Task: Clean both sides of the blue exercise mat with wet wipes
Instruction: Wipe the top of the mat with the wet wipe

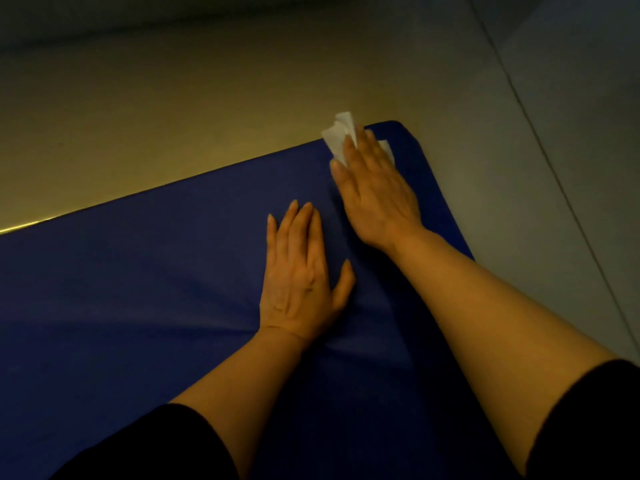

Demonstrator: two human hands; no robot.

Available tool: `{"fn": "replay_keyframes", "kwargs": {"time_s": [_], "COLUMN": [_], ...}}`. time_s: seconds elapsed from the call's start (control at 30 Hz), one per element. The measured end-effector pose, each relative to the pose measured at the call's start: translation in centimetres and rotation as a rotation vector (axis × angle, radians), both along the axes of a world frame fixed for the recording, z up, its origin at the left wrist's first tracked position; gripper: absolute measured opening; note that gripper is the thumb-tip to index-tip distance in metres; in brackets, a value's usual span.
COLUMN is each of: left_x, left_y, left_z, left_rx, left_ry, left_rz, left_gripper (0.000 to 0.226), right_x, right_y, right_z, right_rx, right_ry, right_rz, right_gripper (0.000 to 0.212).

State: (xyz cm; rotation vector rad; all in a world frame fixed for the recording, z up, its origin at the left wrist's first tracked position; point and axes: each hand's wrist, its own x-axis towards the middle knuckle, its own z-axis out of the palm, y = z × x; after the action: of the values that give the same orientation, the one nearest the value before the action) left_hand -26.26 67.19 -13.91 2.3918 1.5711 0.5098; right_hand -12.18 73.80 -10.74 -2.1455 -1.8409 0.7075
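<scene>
Hands flat on the blue mat [138, 289] — right hand [375, 195] presses a white wipe [337, 138] near the far corner, left hand [301, 278] rests released, fingers straight.

I see a smooth floor [180, 109] in front of me, yellowish in the light. A thin dark line [540, 140] runs across it on my right. Far off at the top there is a darker strip [104, 15].
</scene>
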Motion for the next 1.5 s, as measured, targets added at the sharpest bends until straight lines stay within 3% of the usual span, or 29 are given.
{"fn": "replay_keyframes", "kwargs": {"time_s": [0.1,0.2,0.3,0.43,0.67,0.77,0.97,1.2,1.5], "left_x": [0.0,-0.1,-0.2,-0.1,0.0,-0.1,-0.2,-0.2,-0.3], "left_y": [-0.1,-0.2,-0.3,-0.4,-0.2,-0.2,-0.1,-0.1,-0.1], "left_z": [0.1,0.1,0.2,0.4,0.2,0.1,0.2,0.3,1.3], "left_rx": [-0.01,-0.034,0.0,0.021,-0.013,-0.034,-0.052,-0.072,-0.182], "left_ry": [-0.088,-0.201,-0.202,-0.137,-0.012,0.041,0.062,0.035,0.138], "left_rz": [0.01,0.035,0.088,0.118,0.094,0.07,0.053,0.049,0.021], "left_gripper": [0.065,0.053,0.039,0.046,0.065,0.066,0.066,0.067,0.06], "right_x": [-2.8,-2.9,0.2,-0.4,-0.5,-0.2,-1.6,-1.0,-2.2], "right_y": [-1.0,-3.0,-3.0,-1.4,-8.7,-10.6,-4.5,-14.6,-12.0], "right_z": [-0.1,0.1,0.2,-0.6,-0.1,0.2,0.2,0.9,0.8], "right_rx": [-0.006,0.017,-0.034,-0.045,0.034,-0.036,-0.088,-0.071,-0.124], "right_ry": [0.126,0.201,0.074,-0.004,-0.073,-0.125,-0.017,-0.086,-0.037], "right_rz": [-0.156,0.026,0.1,-0.091,0.21,0.22,0.105,0.257,0.084], "right_gripper": [0.06,0.057,0.056,0.059,0.062,0.065,0.065,0.061,0.061]}}
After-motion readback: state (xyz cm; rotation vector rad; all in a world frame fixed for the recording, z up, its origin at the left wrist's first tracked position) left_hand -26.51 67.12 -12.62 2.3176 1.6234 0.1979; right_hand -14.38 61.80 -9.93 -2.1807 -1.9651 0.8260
